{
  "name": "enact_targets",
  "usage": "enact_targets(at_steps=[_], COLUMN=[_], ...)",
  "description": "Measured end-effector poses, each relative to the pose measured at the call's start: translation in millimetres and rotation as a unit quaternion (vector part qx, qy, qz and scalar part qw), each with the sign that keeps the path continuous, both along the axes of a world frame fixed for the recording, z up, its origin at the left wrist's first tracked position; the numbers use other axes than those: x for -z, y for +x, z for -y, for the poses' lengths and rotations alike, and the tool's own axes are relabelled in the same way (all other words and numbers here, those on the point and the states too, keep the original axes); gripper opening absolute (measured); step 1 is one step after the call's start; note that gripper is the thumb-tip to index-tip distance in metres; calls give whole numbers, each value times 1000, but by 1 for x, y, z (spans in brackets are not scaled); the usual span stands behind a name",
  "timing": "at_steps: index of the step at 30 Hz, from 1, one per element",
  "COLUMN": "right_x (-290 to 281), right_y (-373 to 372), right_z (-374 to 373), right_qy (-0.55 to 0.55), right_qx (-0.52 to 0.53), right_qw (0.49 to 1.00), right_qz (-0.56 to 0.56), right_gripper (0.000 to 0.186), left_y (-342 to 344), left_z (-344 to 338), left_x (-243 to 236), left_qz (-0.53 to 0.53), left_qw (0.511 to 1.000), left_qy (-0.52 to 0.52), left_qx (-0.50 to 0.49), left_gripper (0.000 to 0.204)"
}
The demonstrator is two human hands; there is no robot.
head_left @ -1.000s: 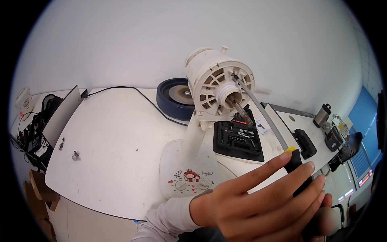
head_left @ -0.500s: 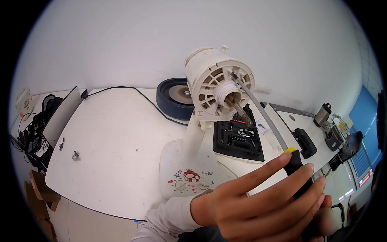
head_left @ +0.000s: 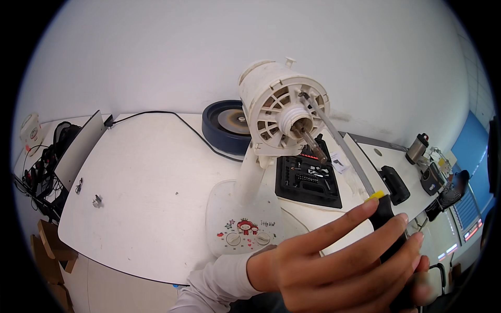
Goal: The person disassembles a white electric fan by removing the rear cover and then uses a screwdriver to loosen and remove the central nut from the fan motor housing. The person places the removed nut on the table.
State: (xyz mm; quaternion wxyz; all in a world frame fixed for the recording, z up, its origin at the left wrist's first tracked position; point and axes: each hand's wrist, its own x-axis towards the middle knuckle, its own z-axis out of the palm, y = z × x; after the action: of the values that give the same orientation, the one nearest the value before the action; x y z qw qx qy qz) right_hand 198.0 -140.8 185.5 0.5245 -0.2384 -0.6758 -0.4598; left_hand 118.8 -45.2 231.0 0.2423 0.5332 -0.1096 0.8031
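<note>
Head view: our left hand [head_left: 323, 271] hugs the screwdriver [head_left: 354, 166], probably steadying it at the motor [head_left: 262, 93]; blurry right hand [head_left: 420, 292], can't tell.

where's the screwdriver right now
The screwdriver is right of centre in the head view, held by the left hand, slanting up-left to the white fan head.

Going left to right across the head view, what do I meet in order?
Tangled black cables, small metal piece, dark blue wheel, white motor housing, screwdriver's yellow collar, oblong black case, metal flask, blue panel.
</note>
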Motion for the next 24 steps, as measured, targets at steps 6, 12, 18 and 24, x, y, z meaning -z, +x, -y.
enact_targets(at_steps=[6, 12, 18, 24], right_x=[8, 4, 0, -6], right_y=[-7, -2, 1, 3], right_z=[-13, -7, -3, 1], right_qy=[36, 0, -20, -45], right_qx=[-40, -44, -43, -42], right_qw=[998, 999, 999, 998], right_qz=[-15, -10, -8, 0], right_gripper=[11, 14, 19, 24], left_y=[0, 1, 4, 1], left_z=[-4, 1, -1, -1], left_x=[0, 0, 0, -1], left_qz=[-3, 0, 2, 0], left_qw=[999, 1000, 1000, 1000], left_qy=[34, -13, -1, -9], left_qx=[-23, -6, -30, -20], left_gripper=[16, 15, 14, 13])
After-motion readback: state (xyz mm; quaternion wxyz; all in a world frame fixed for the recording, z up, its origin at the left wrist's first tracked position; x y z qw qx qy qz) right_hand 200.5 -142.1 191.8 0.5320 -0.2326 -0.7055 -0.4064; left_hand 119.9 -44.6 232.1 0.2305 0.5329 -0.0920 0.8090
